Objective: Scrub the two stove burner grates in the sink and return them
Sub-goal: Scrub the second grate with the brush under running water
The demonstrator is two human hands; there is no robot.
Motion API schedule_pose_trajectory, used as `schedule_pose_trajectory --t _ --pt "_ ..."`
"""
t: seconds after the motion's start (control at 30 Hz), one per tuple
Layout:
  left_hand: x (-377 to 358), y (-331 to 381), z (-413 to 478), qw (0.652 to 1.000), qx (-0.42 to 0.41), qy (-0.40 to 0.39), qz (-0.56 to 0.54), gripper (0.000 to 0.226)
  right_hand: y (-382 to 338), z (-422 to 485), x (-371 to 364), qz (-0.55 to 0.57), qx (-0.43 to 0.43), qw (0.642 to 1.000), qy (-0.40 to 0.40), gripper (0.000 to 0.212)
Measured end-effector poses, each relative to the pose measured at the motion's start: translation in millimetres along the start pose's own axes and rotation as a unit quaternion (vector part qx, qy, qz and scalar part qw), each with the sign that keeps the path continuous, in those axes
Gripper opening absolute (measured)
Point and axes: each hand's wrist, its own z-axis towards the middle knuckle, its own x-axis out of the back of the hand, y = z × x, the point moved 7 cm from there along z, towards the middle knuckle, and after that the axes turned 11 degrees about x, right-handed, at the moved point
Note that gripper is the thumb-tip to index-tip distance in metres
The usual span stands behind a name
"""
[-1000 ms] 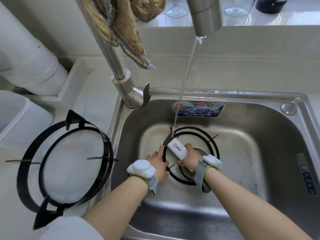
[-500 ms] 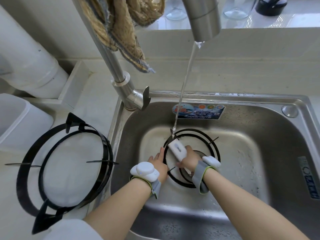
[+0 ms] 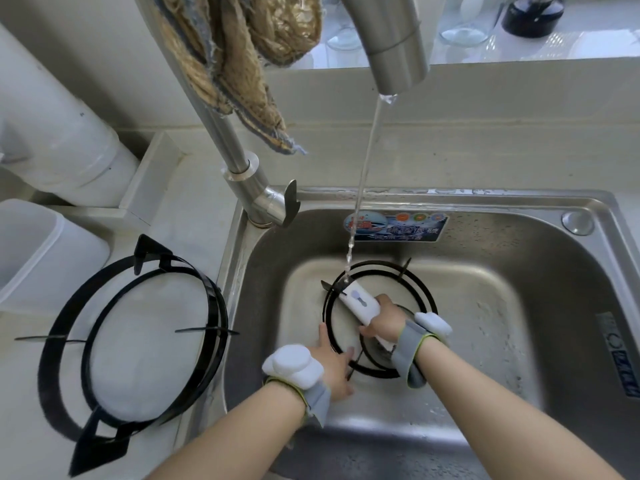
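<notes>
- Head view: one burner grate (image 3: pixel 381 262) lies flat on the floor of the steel sink (image 3: pixel 519 220), under the thin stream of water (image 3: pixel 363 174) from the tap spout (image 3: pixel 394 46).
- The second burner grate (image 3: pixel 212 299) sits on the pale counter just left of the sink, well apart from both hands.
- The right hand (image 3: pixel 381 322) wraps its fingers round a white scrubbing tool (image 3: pixel 360 303), whose tip meets the grate's far-left rim where the water lands. The working face is hidden.
- The left hand (image 3: pixel 334 368) lies flat, fingers fairly straight and close together, pressing the grate's near-left rim down.
- To scrub well, I judge the left hand should pin the ring firmly, since wet steel lets it slide. Short strokes along each ring and prong would work best, turning the grate to bring fresh sections under the stream.
- Both grates are thin black metal: two concentric rings joined by pointed prongs, hard and rigid, probably slick when wet.
- The sink is brushed, beaded with droplets. A frayed, coarse brown cloth (image 3: pixel 242 64) hangs over the tap's neck.
</notes>
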Motion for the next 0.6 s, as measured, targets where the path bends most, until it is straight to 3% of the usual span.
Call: schedule_pose_trajectory --t 0.13,0.23,0.37,0.5,0.6 --pt "57 -34 18 0.979 0.088 0.124 -0.135 0.046 -4 -8 6 -0.047 -0.002 0.999 0.018 0.062" --pt "53 -40 35 0.982 0.131 0.073 -0.118 0.063 -12 -10 -6 -0.071 0.017 0.997 -0.001 0.059" --pt "32 -23 47 0.995 0.083 0.037 -0.049 0.033 -9 -12 -19 -0.004 0.026 1.000 0.015 0.056" --pt "31 -24 47 0.990 0.101 0.047 -0.082 0.030 -1 2 -7 0.173 -0.044 0.981 0.073 0.060" --pt "36 -25 48 0.990 0.096 0.055 -0.090 0.030 -9 2 -6 0.087 -0.010 0.996 0.034 0.061"
